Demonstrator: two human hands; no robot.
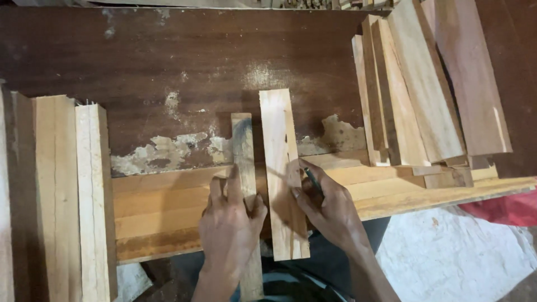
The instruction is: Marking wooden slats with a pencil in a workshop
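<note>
My left hand (pixel 230 221) presses flat on a narrow wooden strip (pixel 242 140) that lies lengthwise toward me, fingers spread over it. Right beside it lies a wider pale wooden board (pixel 278 134). My right hand (pixel 329 206) rests on that board's right edge and grips a dark pencil (pixel 312 179), its tip touching the board's face. Both pieces lie across long pale planks (pixel 168 207) at the bench's near edge.
The dark, worn workbench top (pixel 168 61) has patches of flaked surface. A stack of wooden boards (pixel 414 84) leans at the right; upright boards (pixel 72 196) stand at the left. Red material (pixel 512 208) and a whitish sheet (pixel 447 251) lie lower right.
</note>
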